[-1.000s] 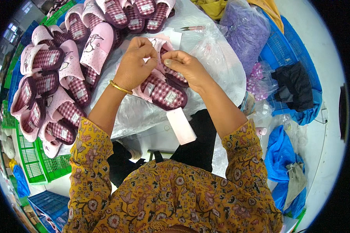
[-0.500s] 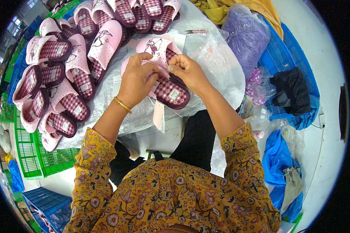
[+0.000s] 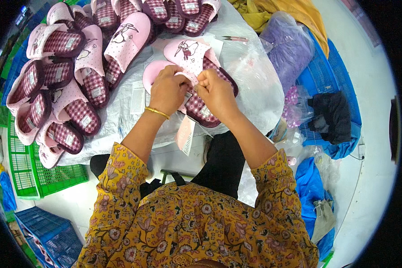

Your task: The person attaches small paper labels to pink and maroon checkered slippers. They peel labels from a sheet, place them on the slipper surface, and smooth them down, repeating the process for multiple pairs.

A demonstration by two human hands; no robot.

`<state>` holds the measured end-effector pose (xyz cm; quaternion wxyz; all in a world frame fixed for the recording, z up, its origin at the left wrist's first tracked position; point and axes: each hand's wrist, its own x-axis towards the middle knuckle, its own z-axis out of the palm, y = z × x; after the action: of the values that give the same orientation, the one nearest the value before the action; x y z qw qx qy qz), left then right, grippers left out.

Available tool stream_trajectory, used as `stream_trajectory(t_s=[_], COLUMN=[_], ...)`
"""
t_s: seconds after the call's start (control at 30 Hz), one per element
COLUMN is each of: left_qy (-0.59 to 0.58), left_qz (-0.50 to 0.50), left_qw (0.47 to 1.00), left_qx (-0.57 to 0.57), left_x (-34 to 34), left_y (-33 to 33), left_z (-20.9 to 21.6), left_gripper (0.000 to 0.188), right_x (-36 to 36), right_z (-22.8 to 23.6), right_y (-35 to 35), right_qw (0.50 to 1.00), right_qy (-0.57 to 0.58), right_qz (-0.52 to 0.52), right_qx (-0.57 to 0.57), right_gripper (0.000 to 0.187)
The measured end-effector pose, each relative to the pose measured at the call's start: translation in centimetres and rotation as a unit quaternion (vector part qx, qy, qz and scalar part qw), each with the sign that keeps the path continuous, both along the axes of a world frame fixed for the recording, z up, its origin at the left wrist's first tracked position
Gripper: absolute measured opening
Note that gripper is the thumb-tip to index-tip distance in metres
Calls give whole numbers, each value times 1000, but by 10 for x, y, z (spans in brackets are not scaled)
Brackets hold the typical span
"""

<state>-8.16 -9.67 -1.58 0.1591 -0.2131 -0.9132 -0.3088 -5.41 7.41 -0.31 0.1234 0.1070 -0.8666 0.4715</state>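
Note:
A pair of pink slippers with dark checked insoles lies before me: the near slipper (image 3: 154, 72) under my hands, the far slipper (image 3: 183, 52) just beyond it. My left hand (image 3: 167, 91) is closed over the near slipper's pink upper, fingers bent at its edge. Right beside it, my right hand (image 3: 218, 96) pinches at the same edge; what its fingertips hold is too small to make out. A pink and white paper tag (image 3: 184, 136) hangs at the near slipper's side, over the front edge of the plastic-covered work surface (image 3: 120, 127).
Many matching slippers (image 3: 90, 67) are heaped at the left. Small thread snips (image 3: 235, 39) and white paper cards (image 3: 137, 98) lie on the plastic. Purple bagged material (image 3: 286, 49), a blue crate (image 3: 319, 67) and black cloth (image 3: 330, 111) stand at the right; a green crate (image 3: 53, 181) is lower left.
My hands have come closer together at the slipper's edge, and the left fingers have curled in. The whole view has shifted slightly. The tag has turned a little.

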Motion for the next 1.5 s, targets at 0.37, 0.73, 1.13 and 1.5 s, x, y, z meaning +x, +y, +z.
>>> stream_trajectory(t_s=[0.37, 0.73, 1.13, 1.5], left_qy=[2, -1, 42, -16], left_qz=[12, 14, 15, -15], left_qw=[999, 999, 997, 999], left_qx=[48, 46, 60, -27], left_x=[5, 7, 5, -11], left_y=[2, 1, 2, 1], left_z=[-6, -6, -13, -3], left_gripper=[14, 14, 19, 18], right_x=[-1, -4, -8, -8], right_z=[-4, -7, -2, -9], right_y=[-11, -11, -10, -14], right_qw=[987, 989, 975, 985], right_qy=[95, 88, 102, 99], right_qz=[-42, -39, -13, -45], right_qx=[123, 114, 197, 136], right_gripper=[23, 27, 27, 24])
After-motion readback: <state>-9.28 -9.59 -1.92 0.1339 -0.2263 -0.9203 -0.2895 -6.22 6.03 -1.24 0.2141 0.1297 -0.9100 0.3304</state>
